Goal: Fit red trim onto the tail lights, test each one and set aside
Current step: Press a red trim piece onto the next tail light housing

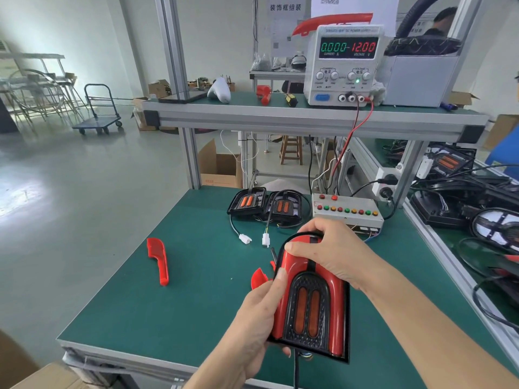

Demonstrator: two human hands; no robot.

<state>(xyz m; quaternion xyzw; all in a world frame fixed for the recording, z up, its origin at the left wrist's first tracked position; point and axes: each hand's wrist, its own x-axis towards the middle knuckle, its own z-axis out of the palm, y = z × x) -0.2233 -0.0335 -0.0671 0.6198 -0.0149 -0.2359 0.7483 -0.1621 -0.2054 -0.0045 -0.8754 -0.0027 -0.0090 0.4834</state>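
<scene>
Head view
Tail light (309, 307): held up over the green table (168, 290), red trim (297, 265) already around its black middle.
Left hand (252, 327): wraps its left edge, thumb on the trim.
Right hand (328, 254): curls over the top, pressing.
How it feels: probably light, hard, shiny plastic, a bit slippery and easy to scratch.
Where to hold: by the side edges.
Spare trim (158, 259): lies on the table, well apart.

Glossy red trim (292, 265) frames a black dotted-texture tail light (309, 313) with orange lenses, over a green mat (174, 299).
</scene>
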